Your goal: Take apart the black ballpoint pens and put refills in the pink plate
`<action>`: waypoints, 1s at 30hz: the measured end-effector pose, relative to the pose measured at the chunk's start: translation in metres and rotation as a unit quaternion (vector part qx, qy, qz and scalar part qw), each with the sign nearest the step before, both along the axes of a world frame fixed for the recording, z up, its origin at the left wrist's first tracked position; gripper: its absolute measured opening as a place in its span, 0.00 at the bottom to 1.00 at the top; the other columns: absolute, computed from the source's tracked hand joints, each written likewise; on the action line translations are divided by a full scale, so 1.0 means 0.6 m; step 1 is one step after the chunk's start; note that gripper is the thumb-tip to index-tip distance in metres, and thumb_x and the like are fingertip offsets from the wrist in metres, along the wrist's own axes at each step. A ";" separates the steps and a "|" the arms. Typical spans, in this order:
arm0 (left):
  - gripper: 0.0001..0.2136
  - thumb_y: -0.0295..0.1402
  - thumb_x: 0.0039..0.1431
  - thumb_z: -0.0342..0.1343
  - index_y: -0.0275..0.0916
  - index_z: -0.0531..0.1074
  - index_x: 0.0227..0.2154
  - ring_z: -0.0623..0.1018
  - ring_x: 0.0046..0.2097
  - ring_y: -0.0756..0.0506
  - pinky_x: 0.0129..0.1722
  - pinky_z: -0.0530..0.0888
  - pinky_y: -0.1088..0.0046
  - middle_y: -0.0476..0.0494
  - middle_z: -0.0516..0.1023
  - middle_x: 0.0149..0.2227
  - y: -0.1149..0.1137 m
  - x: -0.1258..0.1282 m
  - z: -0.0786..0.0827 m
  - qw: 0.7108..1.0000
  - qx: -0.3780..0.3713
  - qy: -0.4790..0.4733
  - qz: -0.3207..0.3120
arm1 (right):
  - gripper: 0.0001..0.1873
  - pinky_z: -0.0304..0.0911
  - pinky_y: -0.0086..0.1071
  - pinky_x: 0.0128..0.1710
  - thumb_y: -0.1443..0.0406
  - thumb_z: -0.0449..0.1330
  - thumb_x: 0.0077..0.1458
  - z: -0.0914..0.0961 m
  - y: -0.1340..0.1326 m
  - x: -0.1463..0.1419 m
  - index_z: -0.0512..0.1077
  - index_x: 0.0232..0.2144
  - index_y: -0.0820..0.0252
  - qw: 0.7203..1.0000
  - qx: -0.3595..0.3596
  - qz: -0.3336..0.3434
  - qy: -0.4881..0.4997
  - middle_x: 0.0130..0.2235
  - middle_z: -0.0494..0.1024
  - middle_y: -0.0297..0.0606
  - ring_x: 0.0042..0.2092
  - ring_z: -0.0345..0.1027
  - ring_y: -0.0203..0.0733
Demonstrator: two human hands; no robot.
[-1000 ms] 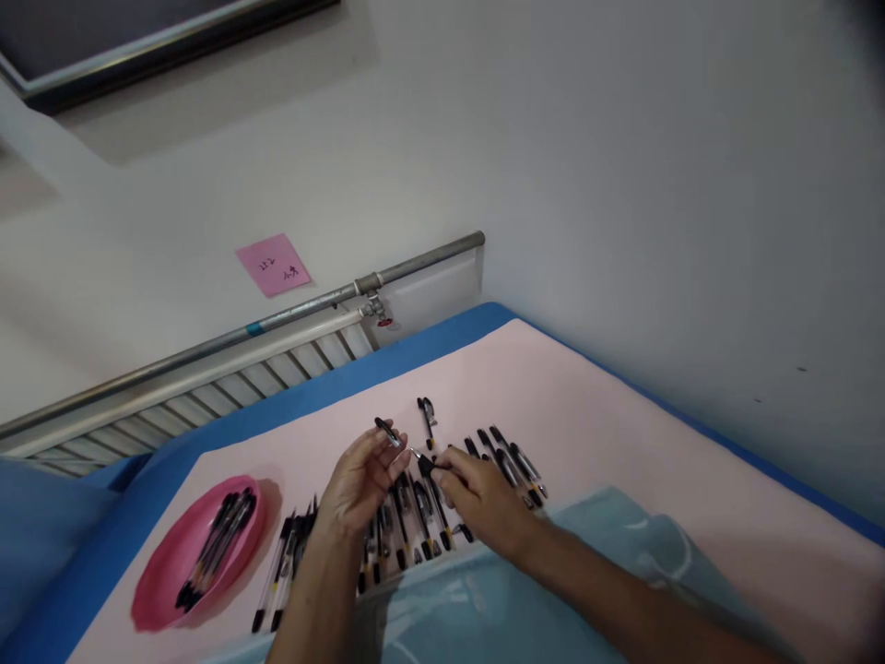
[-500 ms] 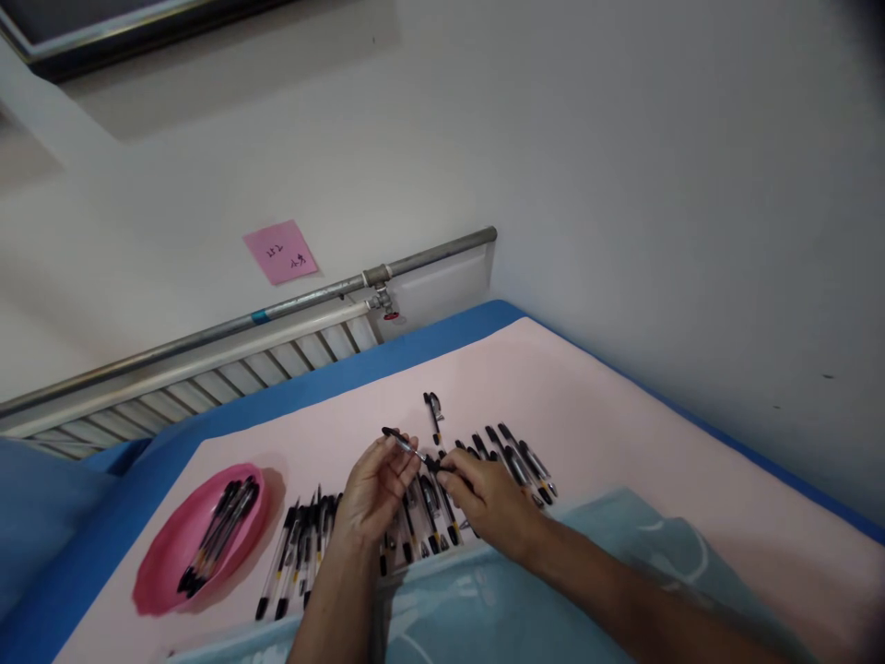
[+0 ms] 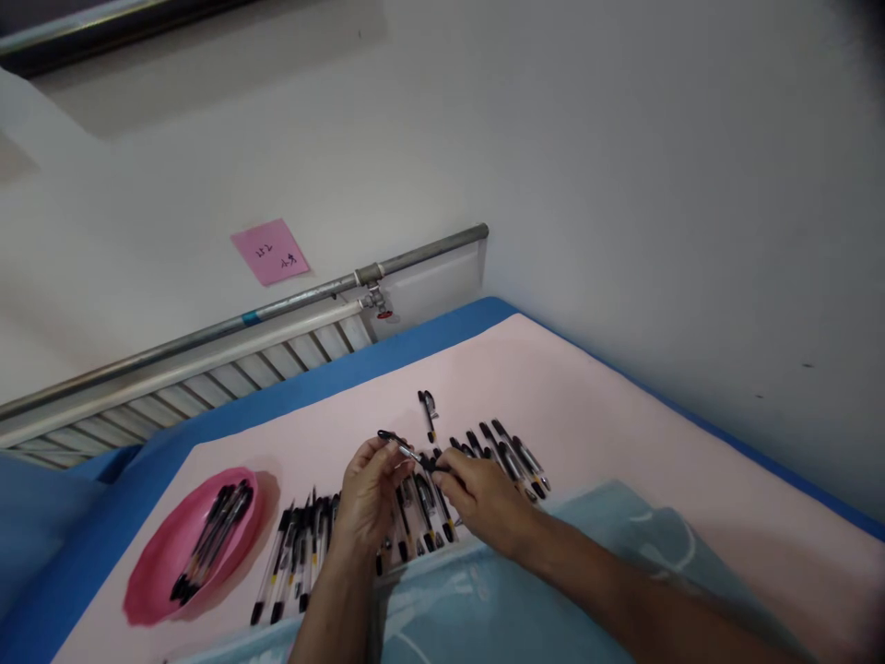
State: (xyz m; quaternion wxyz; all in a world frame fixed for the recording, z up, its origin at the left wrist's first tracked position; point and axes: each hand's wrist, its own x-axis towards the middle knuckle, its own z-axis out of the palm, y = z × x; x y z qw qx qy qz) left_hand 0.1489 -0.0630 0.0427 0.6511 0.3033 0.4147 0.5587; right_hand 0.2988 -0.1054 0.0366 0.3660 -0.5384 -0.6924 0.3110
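My left hand (image 3: 371, 496) pinches a clear pen with a black end (image 3: 395, 444), held above a row of pens (image 3: 415, 503) lying side by side on the pink sheet (image 3: 608, 415). My right hand (image 3: 484, 493) meets it from the right, fingers closed on a small black piece (image 3: 430, 463) at the pen's near end. More pens of the row (image 3: 515, 456) lie just right of my right hand, and others (image 3: 290, 558) lie left of my left wrist. One lone pen (image 3: 427, 410) lies apart, beyond the hands.
A pink oval dish (image 3: 156, 576) with several black pens stands at the left. The pink sheet covers a blue table (image 3: 290, 392) set in a corner of white walls. A radiator and metal pipe (image 3: 207, 355) run behind; a pink note (image 3: 269, 251) sticks to the wall.
The two hands have drawn closer, so the pen and the black piece now meet. The view has shifted slightly.
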 end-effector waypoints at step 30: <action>0.10 0.29 0.38 0.64 0.35 0.69 0.25 0.74 0.27 0.52 0.31 0.72 0.75 0.50 0.73 0.24 -0.015 0.024 -0.029 0.999 -0.031 -0.011 -0.027 | 0.05 0.48 0.25 0.25 0.69 0.51 0.51 -0.009 0.003 0.001 0.66 0.27 0.61 0.999 -0.049 -0.005 0.017 0.21 0.65 0.29 0.24 0.57 0.32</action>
